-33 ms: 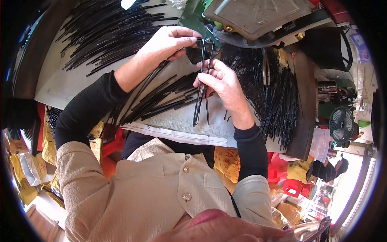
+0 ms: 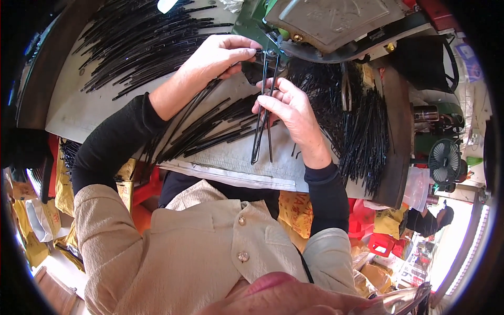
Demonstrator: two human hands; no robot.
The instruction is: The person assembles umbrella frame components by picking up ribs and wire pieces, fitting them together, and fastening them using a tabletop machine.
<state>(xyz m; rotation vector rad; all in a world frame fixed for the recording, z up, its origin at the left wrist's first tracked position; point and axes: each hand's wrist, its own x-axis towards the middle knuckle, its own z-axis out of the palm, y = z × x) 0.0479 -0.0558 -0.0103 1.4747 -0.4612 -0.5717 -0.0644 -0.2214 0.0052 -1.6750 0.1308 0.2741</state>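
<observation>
My right hand is closed round a pair of slim black rods, thumb across them. They run from the green machine's working point down toward the table's near edge, and one bends back on itself at the lower end. My left hand pinches a short, dark piece between thumb and forefinger, close beside the rods' upper ends. The fingers hide most of that piece. Under the left wrist and between my hands, more black rods lie on the pale tabletop.
A large heap of black rods covers the far left. Tangled black pieces hang over the table's right edge. The machine's grey metal housing overhangs the far side. A small fan stands at the right.
</observation>
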